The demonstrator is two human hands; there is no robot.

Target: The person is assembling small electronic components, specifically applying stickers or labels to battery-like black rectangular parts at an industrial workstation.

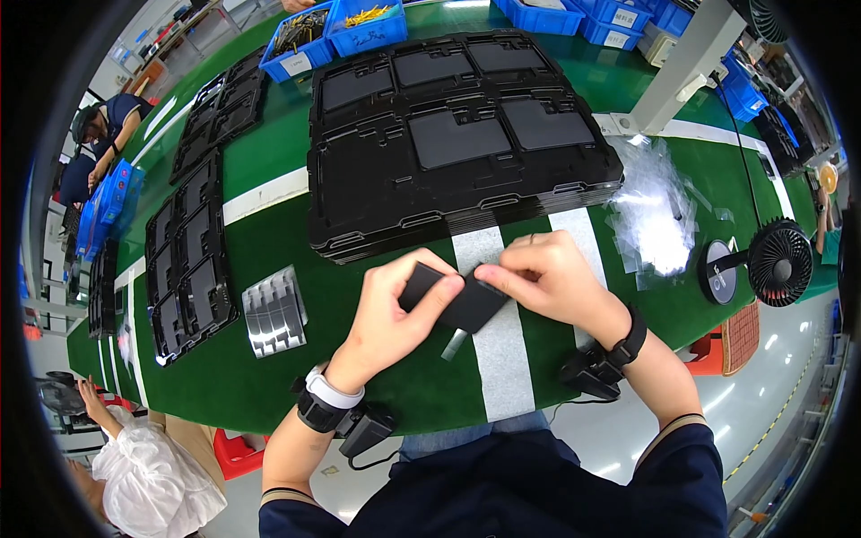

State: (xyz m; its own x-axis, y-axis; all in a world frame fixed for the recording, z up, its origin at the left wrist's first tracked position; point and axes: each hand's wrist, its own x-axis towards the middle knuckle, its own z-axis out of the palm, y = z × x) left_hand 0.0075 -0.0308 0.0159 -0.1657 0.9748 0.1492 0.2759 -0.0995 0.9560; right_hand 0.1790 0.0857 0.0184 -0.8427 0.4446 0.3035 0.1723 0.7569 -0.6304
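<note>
A flat black rectangular panel (473, 309) is held tilted above the green tabletop, in front of the tray stack. My left hand (386, 303) grips its left end, thumb on top and fingers underneath. At the panel's far edge my right hand (560, 276) is closed, thumb and index finger pinched there; any small piece between those fingertips is hidden. A small clear strip (454, 345) shows just below the panel's near edge. Behind my hands, black moulded trays (377, 193) are stacked, and the top one holds several similar dark panels (459, 139) with one bare pocket at its near left.
Silvery strip sheets (273, 312) lie left of my hands. A heap of clear film pieces (653, 211) is at the right, near a small black fan (778, 262). More black trays (190, 260) stand left; blue bins (368, 31) line the back. Other people work at the left.
</note>
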